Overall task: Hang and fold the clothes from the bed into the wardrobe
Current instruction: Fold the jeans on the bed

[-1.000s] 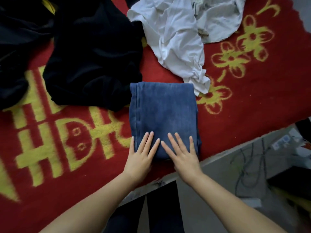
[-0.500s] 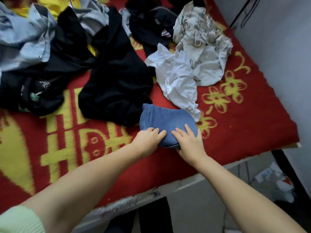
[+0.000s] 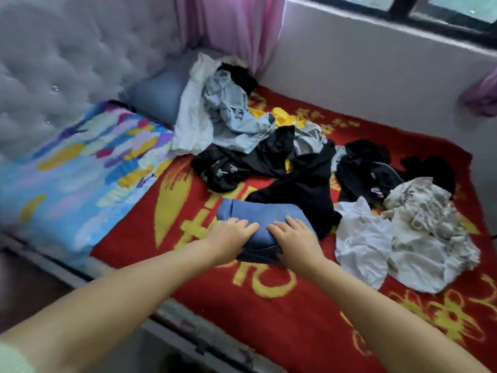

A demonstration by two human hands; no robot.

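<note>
Folded jeans (image 3: 258, 211) under two hands (image 3: 265, 238)

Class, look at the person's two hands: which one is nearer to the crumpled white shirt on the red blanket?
Right. The right hand grips the folded jeans on the side facing the white shirt; the left hand grips their far side.

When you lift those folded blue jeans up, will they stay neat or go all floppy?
The folded blue jeans look thick and layered, so they will probably keep their shape better than the crumpled white shirt nearby. The left hand and right hand grip opposite sides, which should stop the layers unfolding. The middle may still sag a little.
</note>
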